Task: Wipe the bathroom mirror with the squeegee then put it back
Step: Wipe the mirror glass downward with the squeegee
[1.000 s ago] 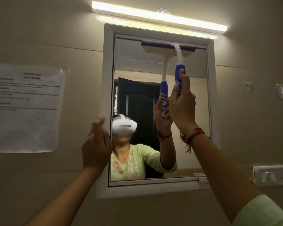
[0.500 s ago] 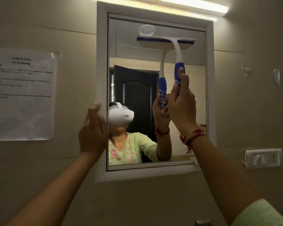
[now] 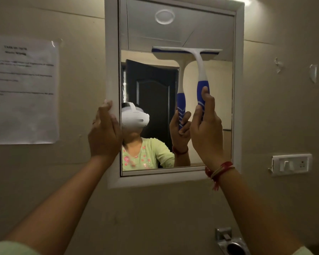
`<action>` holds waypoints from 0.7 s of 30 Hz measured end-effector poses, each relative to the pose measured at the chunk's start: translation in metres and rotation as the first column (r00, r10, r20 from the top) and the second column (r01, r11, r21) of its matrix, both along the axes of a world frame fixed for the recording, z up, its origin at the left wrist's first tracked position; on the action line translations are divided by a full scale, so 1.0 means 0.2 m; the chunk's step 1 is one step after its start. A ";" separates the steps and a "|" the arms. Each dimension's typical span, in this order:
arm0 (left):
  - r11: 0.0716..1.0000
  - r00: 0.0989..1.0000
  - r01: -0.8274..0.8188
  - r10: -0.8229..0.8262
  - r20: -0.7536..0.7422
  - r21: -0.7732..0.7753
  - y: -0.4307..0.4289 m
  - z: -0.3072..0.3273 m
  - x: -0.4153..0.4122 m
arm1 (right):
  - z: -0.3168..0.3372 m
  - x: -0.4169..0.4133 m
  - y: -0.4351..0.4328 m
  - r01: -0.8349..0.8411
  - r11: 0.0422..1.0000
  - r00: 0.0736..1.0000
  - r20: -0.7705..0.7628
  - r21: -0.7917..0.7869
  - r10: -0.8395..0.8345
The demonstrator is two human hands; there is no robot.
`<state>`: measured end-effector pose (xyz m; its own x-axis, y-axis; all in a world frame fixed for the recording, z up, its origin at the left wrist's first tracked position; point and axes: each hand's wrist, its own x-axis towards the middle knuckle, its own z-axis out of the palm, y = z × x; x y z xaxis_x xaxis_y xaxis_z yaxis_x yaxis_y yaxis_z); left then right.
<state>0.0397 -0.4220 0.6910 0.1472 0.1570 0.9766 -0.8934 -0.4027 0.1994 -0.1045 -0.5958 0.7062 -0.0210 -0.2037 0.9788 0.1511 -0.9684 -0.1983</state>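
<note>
The white-framed mirror (image 3: 112, 52) hangs on the beige wall ahead of me. A white squeegee (image 3: 199, 65) with a blue handle lies against the glass, its blade level across the right upper half of the pane. My right hand (image 3: 206, 131) grips the blue handle from below, thumb up along it. My left hand (image 3: 104, 133) holds the left edge of the mirror frame, fingers wrapped round it. The glass reflects the squeegee, my hand and a dark door.
A printed paper sheet (image 3: 22, 89) is taped to the wall at left. A white switch plate (image 3: 291, 163) sits on the wall at right, below two small wall hooks (image 3: 313, 72). A metal fitting (image 3: 230, 242) projects from the wall at the bottom right.
My right hand has drawn the squeegee down the glass from the top edge to about a third of the way down. My left hand stays on the frame's left edge.
</note>
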 end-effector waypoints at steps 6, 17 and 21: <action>1.000 1.000 0.012 -0.012 0.011 0.002 0.01 0.00 0.00 | -0.13 -0.01 0.01 -0.007 1.000 1.000 -0.014 0.012 0.007; 0.999 0.999 0.029 -0.030 0.034 0.013 0.00 0.00 0.02 | -0.38 -0.02 0.04 -0.064 0.997 0.996 -0.066 0.044 0.067; 1.000 1.000 0.026 -0.026 0.010 -0.003 0.00 0.00 0.02 | -0.48 -0.01 0.03 -0.057 0.997 0.995 -0.081 0.049 0.061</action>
<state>0.0439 -0.4213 0.6902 0.1413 0.1561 0.9776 -0.9055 -0.3788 0.1914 -0.1060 -0.5894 0.6094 0.0727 -0.2477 0.9661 0.1890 -0.9477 -0.2572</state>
